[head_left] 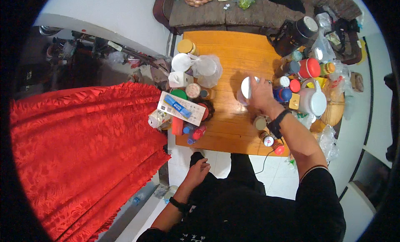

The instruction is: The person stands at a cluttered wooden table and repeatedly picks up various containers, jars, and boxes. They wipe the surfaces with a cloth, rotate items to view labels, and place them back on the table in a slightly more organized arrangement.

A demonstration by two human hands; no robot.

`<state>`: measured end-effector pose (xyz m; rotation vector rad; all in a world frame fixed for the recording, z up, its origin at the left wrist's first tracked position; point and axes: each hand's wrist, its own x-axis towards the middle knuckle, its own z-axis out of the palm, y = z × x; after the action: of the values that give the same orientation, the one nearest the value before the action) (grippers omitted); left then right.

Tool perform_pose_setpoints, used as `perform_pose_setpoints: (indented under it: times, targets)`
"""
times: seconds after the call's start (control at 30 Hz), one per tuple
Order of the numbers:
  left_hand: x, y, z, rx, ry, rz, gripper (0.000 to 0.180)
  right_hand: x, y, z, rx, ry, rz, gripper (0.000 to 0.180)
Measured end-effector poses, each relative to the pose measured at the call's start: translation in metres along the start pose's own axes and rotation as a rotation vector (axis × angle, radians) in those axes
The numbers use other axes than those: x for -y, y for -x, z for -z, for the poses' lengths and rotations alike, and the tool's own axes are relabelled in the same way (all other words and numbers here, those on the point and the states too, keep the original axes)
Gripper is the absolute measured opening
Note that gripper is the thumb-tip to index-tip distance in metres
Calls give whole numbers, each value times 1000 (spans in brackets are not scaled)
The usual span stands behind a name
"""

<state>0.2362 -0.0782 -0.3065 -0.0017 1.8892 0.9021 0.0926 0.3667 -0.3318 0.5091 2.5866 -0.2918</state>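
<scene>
On the far left I see a red cloth (pixel 79 154) spread wide, its ruffled edge just beside the wooden table (pixel 227 54). My left hand (pixel 199 170) hangs below the table's near edge, over the dark trousers, fingers loosely curled and holding nothing. At the table's left edge: a flat white box with a blue strip (pixel 182 108), a knotted clear bag (pixel 207 68), a yellow-lidded jar (pixel 186 46). Mid-table, my right hand (pixel 261 95) is closed round a white cup (pixel 245 90) standing on the wood. Right of it, crowded close: a red-lidded jar (pixel 309 68), a white jug (pixel 312 101), small red-capped bottles (pixel 278 149) near the wrist.
</scene>
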Motion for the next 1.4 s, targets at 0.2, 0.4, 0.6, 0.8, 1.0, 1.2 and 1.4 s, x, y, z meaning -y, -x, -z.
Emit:
perform_pose_setpoints:
  times: [0.2, 0.4, 0.6, 0.8, 1.0, 1.2, 1.4]
  targets:
    - [33, -2, 76, 64, 40, -155, 51, 61, 97, 34, -34, 1, -69, 119]
    - [24, -4, 187, 164, 21, -302, 53, 168, 236, 114, -198, -87, -119, 121]
    - [-55, 11, 239, 461, 407, -234, 70, 273, 349, 207, -217, -283, -34, 123]
    - [-109, 46, 247, 991, 948, -153, 87, 323, 381, 235, -242, -346, 81, 128]
    - [-134, 50, 245, 913, 951, -81, 85, 305, 362, 227, -323, -360, 275, 131]
    - [-147, 51, 242, 862, 952, -174, 76, 276, 343, 233, -328, -309, 374, 138]
    - [-147, 49, 237, 850, 944, -102, 77, 257, 333, 229, -338, -365, 444, 137]
